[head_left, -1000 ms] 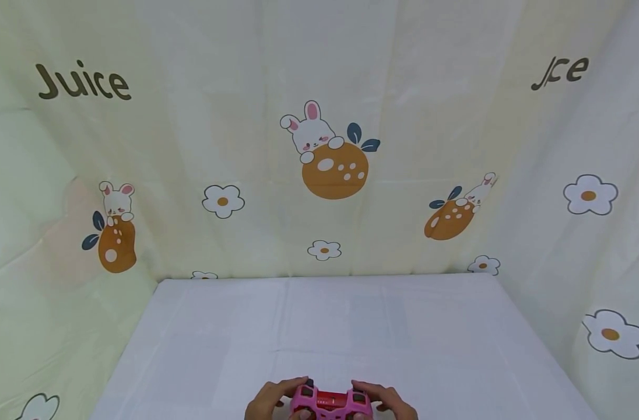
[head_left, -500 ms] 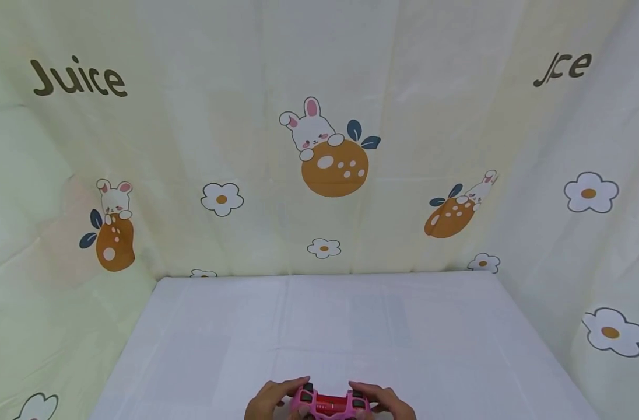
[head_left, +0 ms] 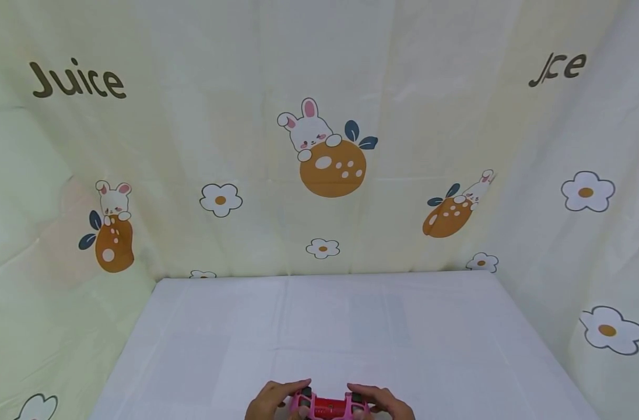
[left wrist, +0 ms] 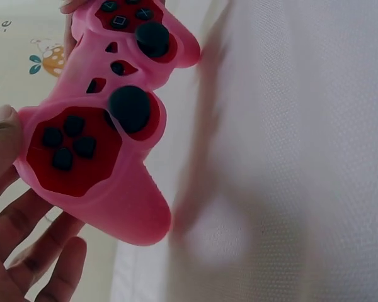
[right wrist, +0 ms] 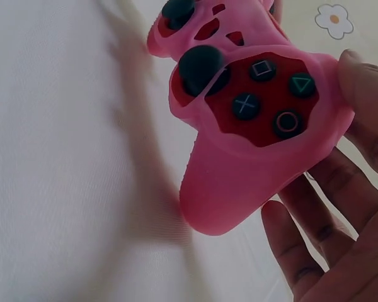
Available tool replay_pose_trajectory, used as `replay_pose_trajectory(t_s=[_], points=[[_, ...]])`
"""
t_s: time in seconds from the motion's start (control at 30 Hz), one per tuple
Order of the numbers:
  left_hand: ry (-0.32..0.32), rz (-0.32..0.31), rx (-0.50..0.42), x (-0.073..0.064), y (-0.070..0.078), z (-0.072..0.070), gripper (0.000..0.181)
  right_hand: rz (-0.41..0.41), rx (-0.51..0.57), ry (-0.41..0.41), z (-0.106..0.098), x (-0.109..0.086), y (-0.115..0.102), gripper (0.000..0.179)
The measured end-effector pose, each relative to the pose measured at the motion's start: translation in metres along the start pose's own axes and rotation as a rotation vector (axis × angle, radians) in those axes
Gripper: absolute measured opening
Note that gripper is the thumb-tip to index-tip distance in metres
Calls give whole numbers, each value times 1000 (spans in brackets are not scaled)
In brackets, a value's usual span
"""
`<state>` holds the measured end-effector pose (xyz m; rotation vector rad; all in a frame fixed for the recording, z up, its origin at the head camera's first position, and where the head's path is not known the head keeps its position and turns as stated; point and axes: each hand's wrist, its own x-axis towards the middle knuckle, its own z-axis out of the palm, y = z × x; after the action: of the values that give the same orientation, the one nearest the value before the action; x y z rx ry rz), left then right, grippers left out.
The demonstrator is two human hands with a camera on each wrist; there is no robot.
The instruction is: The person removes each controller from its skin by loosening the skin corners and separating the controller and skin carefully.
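A pink-covered game controller with a red body is held between both hands at the bottom middle of the head view. My left hand grips its left end. In the left wrist view the thumb is at the controller's edge near the black direction buttons, with the other fingers behind. My right hand holds the opposite end, thumb along the edge near the symbol buttons, fingers curled beneath. Black thumbsticks stand up from the face. The controller's lower part is cut off in the head view.
A white-covered table spreads out beyond the hands. Fabric curtains printed with rabbits, oranges and flowers enclose it at the back and both sides.
The controller has tilted and sunk slightly, so less of its pink face shows in the head view. The right hand's forefinger has shifted slightly left. Both hands still hold the controller.
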<state>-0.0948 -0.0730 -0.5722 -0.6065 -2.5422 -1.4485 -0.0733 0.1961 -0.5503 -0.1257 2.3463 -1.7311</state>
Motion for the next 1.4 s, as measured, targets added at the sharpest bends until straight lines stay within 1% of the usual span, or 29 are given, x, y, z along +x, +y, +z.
replay_pose_trajectory(t_s=[0.1,0.2,0.23,0.33,0.43,0.57,0.63,0.73,0.8,0.83,0.9,0.93,1.0,1.07,1.13,1.17,1.23,1.27,1.33,1.4], points=[[67,59,29,-1,-3,2,29,-9,-7,17,2,0,-1,41],[106,115,51,-2,-5,2,31,-45,-43,38,3,0,-1,38],[109,124,53,-2,-6,2,31,-58,-52,45,4,0,-1,37],[84,120,68,-3,-6,-2,30,-98,-74,60,4,1,0,33],[40,92,87,-3,-5,-7,27,-117,-72,59,3,1,1,31],[-23,85,96,-3,-6,-11,25,-129,-41,8,0,0,5,31],[-73,62,81,-3,-7,-13,28,-139,-17,-26,-1,0,7,32],[-152,5,50,-3,-7,-17,35,-164,11,-62,-2,0,11,34],[-183,-19,34,-3,-9,-18,38,-178,12,-77,-2,-1,14,34],[-185,-16,30,-3,-10,-18,39,-180,16,-80,-2,-1,15,34],[-173,10,23,-4,-12,-16,38,-221,9,-87,-2,-1,19,35],[-158,35,24,-4,-14,-15,37,-231,12,-88,-2,-1,20,36],[-120,86,32,-6,-17,-12,36,-277,5,-89,-2,-1,24,37],[-87,121,34,-8,-19,-9,36,-294,11,-80,-1,-1,25,38],[-75,132,33,-9,-19,-9,34,-303,6,-69,0,-1,27,37],[-81,127,29,-9,-19,-9,34,-311,1,-66,0,0,28,37],[-97,102,12,-10,-17,-11,33,-298,-1,-47,2,0,28,36],[-106,90,0,-10,-16,-12,33,-349,-24,-44,2,2,31,37],[-108,85,-17,-11,-16,-13,32,-465,-68,-34,1,6,38,41],[-92,91,-36,-11,-16,-12,31,-563,-109,-21,1,9,45,46]])
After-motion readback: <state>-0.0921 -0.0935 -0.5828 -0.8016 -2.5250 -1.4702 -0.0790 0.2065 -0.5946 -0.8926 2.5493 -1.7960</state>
